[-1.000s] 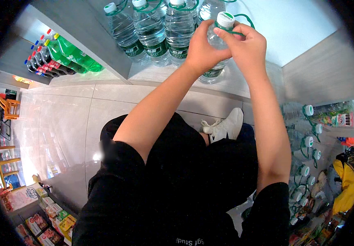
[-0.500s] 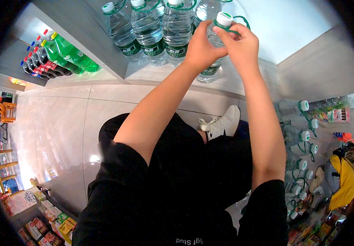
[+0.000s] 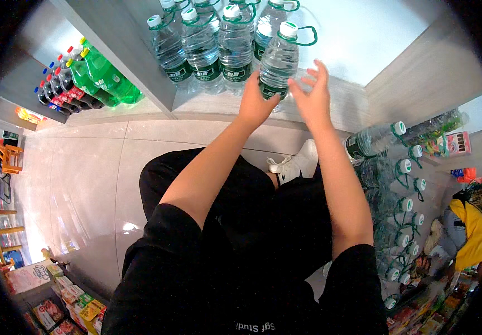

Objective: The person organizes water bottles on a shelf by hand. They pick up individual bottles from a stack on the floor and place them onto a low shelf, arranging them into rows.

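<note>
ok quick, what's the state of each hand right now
Left hand: against the lower part of the green-labelled water bottle; whether it grips can't be told.
Right hand: open, fingers spread, beside that bottle.

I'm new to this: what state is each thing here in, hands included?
Front water bottle: capped, upright
Green loop: sticking out rightward
Left hand: cupped at the bottle's lower part
Right hand: open, fingers spread
Water bottles behind: capped, upright
Water bottles at right: capped
Green soda bottles: capped
White shoe: laced
</note>
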A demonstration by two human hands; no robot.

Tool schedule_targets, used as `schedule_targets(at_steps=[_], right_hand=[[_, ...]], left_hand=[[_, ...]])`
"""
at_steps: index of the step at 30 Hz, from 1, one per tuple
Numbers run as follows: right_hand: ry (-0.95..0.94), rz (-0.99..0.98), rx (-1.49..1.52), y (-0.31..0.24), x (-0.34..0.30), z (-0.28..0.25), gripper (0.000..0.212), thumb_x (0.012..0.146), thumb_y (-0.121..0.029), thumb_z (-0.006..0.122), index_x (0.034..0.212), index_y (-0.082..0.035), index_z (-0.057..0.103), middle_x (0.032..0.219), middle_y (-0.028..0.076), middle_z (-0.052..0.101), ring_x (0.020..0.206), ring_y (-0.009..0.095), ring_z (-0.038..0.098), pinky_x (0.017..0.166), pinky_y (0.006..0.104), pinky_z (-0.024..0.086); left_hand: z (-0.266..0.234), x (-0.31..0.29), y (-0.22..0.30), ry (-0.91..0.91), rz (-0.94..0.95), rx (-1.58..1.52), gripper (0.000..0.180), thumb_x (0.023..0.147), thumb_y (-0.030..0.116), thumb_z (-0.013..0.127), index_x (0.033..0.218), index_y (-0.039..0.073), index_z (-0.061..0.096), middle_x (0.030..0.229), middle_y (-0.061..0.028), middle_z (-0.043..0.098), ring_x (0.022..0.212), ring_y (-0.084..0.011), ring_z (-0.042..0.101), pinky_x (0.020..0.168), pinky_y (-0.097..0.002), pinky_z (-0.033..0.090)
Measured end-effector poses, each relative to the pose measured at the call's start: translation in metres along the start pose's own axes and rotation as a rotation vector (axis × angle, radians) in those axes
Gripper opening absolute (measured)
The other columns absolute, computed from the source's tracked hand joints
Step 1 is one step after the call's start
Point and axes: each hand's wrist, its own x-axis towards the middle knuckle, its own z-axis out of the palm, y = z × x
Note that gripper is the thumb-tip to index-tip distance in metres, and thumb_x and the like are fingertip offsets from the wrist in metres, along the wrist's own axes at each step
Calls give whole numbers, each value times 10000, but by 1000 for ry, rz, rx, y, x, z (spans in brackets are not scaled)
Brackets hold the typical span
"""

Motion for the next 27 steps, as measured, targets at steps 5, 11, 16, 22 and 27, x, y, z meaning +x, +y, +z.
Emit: schedule_targets(at_steps=[5,11,16,22,27], right_hand=[[-87,87,-59,69,-25,28,799,757,-233,726,1366,-31,251,1263,237,451,1094,309,532,886,396,456],[-116,187,-41,85,-29,52,739,765,-224,685,1337,16,283,1181,276,521,1092,415,519,910,409,420],[-115,153,-62,96,-27,60,697,767,-243,693,1303,1,321,1153,253,545,1075,421,522,876,426,430],[-111,93,-48,103,-15,68,693,772,-269,690,1297,-1,325,1142,250,551,1053,421,533,855,428,439],[-103,82,-66,107,-6,74,701,769,-280,692,1301,-6,327,1133,244,559,1044,418,538,848,431,441]], left_hand=[[15,-38,-22,-110,-207,-77,770,701,129,662,1350,-24,276,1270,-239,420,1150,-352,464,961,-395,390],[13,-51,-26,-182,-266,-121,775,726,67,602,1400,40,221,1358,-204,327,1200,-346,432,888,-404,445],[12,-53,-39,-197,-239,-182,798,734,38,584,1427,89,191,1415,-162,260,1262,-333,380,936,-415,417],[22,-44,-44,-128,-210,-175,830,706,48,599,1424,88,183,1398,-156,271,1229,-323,384,914,-413,423],[23,-35,-52,-106,-195,-166,846,679,61,612,1417,84,199,1372,-159,299,1192,-310,403,896,-405,427]])
